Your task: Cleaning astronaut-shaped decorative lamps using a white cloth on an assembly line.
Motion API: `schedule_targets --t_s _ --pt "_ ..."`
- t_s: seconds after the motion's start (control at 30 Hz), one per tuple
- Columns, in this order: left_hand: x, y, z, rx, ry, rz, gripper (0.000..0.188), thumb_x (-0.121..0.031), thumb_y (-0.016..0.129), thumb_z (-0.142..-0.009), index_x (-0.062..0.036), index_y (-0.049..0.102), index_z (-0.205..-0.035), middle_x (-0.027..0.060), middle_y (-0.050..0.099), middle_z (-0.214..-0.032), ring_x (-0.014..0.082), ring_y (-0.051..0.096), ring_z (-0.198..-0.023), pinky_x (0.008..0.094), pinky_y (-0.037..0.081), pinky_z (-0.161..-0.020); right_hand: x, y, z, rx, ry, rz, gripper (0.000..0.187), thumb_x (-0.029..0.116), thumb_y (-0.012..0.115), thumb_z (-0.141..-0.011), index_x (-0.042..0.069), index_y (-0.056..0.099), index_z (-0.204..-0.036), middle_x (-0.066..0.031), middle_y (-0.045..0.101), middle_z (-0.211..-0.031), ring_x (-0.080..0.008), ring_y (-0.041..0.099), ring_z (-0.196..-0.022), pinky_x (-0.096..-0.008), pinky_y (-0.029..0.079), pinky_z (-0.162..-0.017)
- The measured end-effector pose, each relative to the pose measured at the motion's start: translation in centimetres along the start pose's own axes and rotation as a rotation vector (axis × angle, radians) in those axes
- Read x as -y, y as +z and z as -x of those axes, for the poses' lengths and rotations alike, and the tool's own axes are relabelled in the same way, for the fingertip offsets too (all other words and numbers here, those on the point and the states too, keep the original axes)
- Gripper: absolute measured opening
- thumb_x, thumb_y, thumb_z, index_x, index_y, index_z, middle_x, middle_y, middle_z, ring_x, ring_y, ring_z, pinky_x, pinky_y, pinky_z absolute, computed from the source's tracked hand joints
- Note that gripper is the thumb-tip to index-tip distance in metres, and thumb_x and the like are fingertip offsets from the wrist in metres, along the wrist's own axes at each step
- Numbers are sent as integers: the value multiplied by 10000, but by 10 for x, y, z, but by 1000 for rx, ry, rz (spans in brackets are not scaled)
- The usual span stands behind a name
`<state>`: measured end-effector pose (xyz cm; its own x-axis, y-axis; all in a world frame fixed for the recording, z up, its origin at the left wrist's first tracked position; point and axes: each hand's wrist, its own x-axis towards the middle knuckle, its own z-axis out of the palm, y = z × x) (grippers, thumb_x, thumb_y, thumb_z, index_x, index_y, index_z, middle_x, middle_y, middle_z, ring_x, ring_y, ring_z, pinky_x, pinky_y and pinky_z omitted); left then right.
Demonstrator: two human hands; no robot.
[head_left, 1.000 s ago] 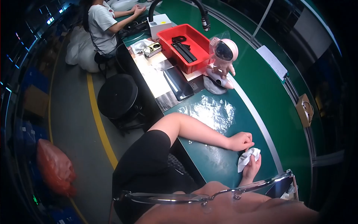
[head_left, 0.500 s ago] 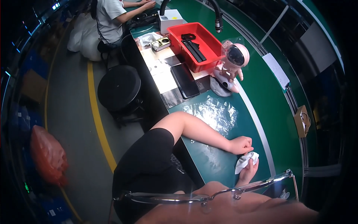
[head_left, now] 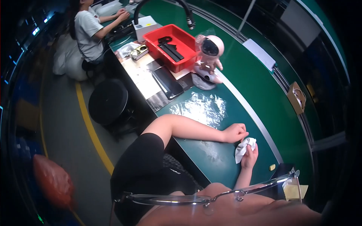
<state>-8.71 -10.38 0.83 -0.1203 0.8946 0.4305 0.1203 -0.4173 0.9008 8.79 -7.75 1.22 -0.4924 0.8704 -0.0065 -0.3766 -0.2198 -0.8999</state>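
Over the green bench mat (head_left: 192, 160), my right hand (head_left: 249, 157) grips a crumpled white cloth (head_left: 241, 150), its fingers folded over the material. Just beyond it my left hand (head_left: 234, 133) is closed, thumb and fingers pinched together close to the cloth's upper edge. Whatever sits between those left fingers, if anything, is too small to make out. Beyond my left forearm lies a sheet of shiny clear plastic film (head_left: 201, 109).
Farther along stand an astronaut figure (head_left: 209, 56), a red bin (head_left: 181, 64) with black parts, a black tablet-like panel (head_left: 167, 83) and a white box (head_left: 144, 27). A black stool (head_left: 108, 101) is beside the bench. Another person (head_left: 88, 32) sits at the far left.
The whole view has shifted, so the bench items appear farther left. My right hand shows more fully, still holding the cloth, and a small yellow object has come into sight near it.
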Motion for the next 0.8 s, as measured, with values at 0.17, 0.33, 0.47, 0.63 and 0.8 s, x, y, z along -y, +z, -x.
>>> schedule_targets --t_s 0.17,0.33,0.47,0.63,0.8 --pt "-2 1 -2 44 -26 16 362 -171 532 -868 -33 595 -539 65 540 -762 161 544 -684 276 417 -603 3 -2 3 41 -9 8 276 1 528 -838 16 482 -1109 -85 580 -1007 -177 586 -886 -295 474 -788" --pt "-5 -1 -1 57 -32 25 358 -165 528 -873 -29 594 -548 66 537 -763 153 537 -672 267 412 -602 4 3 4 13 17 -1 262 6 549 -822 8 500 -1079 -85 586 -987 -170 588 -867 -287 473 -780" --pt "-6 0 -1 51 -31 31 358 -165 529 -873 -28 592 -547 65 535 -759 150 533 -668 266 410 -601 2 -1 4 15 17 20 245 6 516 -842 22 489 -1086 -88 583 -994 -176 591 -875 -300 480 -784" --pt "-7 -2 0 53 -25 26 358 -166 532 -871 -30 590 -545 66 534 -758 151 534 -670 264 410 -602 2 0 4 10 24 32 235 7 511 -845 23 494 -1079 -84 588 -988 -173 592 -873 -299 481 -782" --pt "-8 0 -1 27 -9 41 365 -170 535 -862 -37 593 -526 77 525 -710 176 530 -644 290 418 -583 3 1 3 -7 23 10 256 13 560 -816 5 510 -1067 -82 592 -980 -164 588 -865 -284 473 -774"
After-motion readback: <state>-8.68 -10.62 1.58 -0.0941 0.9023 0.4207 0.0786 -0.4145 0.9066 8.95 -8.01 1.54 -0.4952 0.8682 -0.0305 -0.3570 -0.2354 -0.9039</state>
